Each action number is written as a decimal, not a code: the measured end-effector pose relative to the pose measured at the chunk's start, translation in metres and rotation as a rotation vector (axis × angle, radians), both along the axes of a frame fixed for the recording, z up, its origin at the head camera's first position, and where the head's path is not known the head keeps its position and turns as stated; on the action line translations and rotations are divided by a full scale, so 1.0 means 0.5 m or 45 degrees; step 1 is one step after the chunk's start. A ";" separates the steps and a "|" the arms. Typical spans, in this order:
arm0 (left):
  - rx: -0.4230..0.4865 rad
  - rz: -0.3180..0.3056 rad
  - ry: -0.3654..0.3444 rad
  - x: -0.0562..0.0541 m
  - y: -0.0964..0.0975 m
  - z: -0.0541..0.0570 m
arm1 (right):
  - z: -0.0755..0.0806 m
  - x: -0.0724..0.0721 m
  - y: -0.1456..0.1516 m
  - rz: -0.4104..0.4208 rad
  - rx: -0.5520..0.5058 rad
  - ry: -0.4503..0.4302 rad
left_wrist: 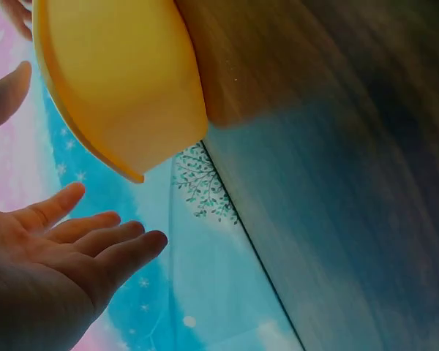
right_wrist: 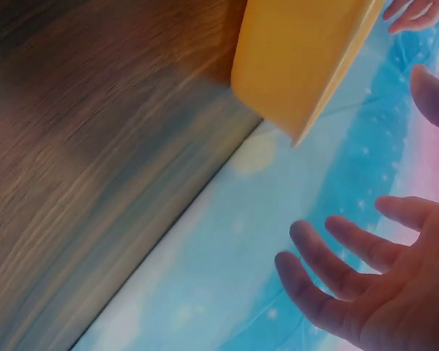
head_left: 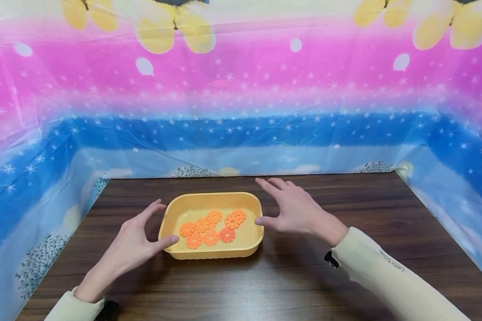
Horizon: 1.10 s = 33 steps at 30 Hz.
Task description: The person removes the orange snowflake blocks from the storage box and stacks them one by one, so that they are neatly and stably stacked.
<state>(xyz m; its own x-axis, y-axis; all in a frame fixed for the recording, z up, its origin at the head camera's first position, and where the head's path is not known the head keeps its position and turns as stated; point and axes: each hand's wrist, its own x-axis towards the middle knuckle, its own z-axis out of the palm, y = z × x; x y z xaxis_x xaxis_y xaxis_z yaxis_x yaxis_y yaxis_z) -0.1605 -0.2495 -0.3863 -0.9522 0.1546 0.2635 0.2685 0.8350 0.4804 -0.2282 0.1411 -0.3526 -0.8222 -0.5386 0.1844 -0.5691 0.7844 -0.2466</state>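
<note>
Cream sleeves (head_left: 389, 267) lead to the left hand (head_left: 130, 243) and right hand (head_left: 299, 209), their fingers spread and relaxed at opposite ends of a yellow tub (head_left: 213, 255) on the counter (head_left: 301, 276), thumbs near its rim. Gripping both ends evenly and keeping the tub level would probably stop the notched orange discs (head_left: 211, 240) inside from sliding.

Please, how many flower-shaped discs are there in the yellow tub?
8 discs can be told apart in the tub: three slanting along the left and back, three in the nearest row, rightmost redder, and two overlapping at right. Overlaps may hide more.
</note>
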 end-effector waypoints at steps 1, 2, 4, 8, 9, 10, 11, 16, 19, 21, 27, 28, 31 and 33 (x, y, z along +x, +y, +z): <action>0.002 -0.002 -0.013 0.000 -0.001 -0.002 | 0.000 -0.001 -0.006 0.018 -0.005 -0.012; 0.003 -0.003 -0.029 0.001 -0.002 -0.004 | 0.000 -0.002 -0.011 0.035 -0.006 -0.021; 0.008 -0.008 -0.065 0.002 -0.003 -0.007 | -0.001 -0.003 -0.022 0.068 -0.014 -0.044; 0.039 -0.039 -0.136 0.004 -0.001 -0.011 | -0.005 -0.008 -0.046 0.110 -0.007 -0.096; 0.045 -0.048 -0.147 0.005 0.000 -0.011 | -0.006 -0.010 -0.052 0.122 -0.006 -0.107; 0.050 -0.056 -0.156 0.005 0.001 -0.012 | -0.008 -0.011 -0.058 0.134 -0.002 -0.117; 0.055 -0.062 -0.162 0.005 0.003 -0.013 | -0.010 -0.013 -0.065 0.143 0.001 -0.129; 0.070 -0.066 -0.188 0.004 0.005 -0.013 | -0.020 -0.018 -0.091 0.201 -0.003 -0.177; 0.087 -0.066 -0.214 0.001 0.003 -0.014 | -0.022 -0.020 -0.103 0.232 -0.006 -0.204; 0.109 -0.072 -0.236 0.000 0.001 -0.015 | -0.025 -0.023 -0.111 0.250 -0.013 -0.233; 0.153 -0.084 -0.285 -0.003 -0.005 -0.018 | -0.035 -0.030 -0.136 0.305 -0.007 -0.317; 0.150 -0.083 -0.288 -0.003 -0.005 -0.018 | -0.035 -0.030 -0.140 0.316 -0.004 -0.328; 0.136 -0.084 -0.290 -0.004 -0.006 -0.018 | -0.040 -0.036 -0.149 0.355 -0.007 -0.362; 0.134 -0.084 -0.294 -0.004 -0.005 -0.018 | -0.044 -0.041 -0.154 0.387 -0.013 -0.378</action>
